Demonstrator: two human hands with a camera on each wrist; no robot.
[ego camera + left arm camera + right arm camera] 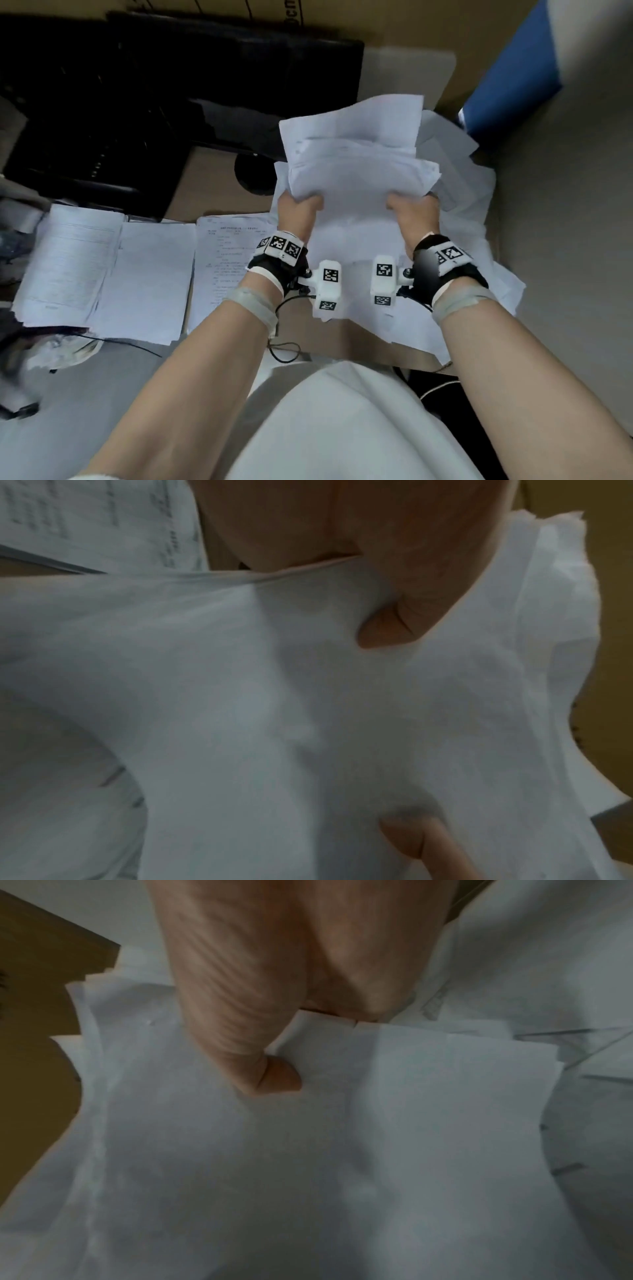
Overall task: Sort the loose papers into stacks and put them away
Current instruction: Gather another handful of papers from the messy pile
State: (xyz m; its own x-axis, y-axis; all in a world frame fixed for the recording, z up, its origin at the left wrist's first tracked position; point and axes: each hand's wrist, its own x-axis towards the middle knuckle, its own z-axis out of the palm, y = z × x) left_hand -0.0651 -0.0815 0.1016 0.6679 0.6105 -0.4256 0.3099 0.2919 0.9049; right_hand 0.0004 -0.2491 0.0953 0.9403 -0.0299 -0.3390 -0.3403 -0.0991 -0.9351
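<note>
Both hands grip one loose bundle of white papers by its near edge, the sheets fanning up and away from the fingers with their far edges uneven. The left hand is curled on the bundle's near left corner; in the left wrist view its thumb presses onto the top sheet while the paper edge runs into the fold of the palm, and a fingertip of the other hand shows from beneath the sheets. The right hand clamps the near right corner the same way, its thumb lying on top and the sheet ends tucked against the palm; the fingers under the paper are hidden. Beneath and beyond the held bundle, more scattered sheets spread to the right of the right hand. To the left of the left hand lie a printed page and, further left, two flat stacks side by side on the desk.
</note>
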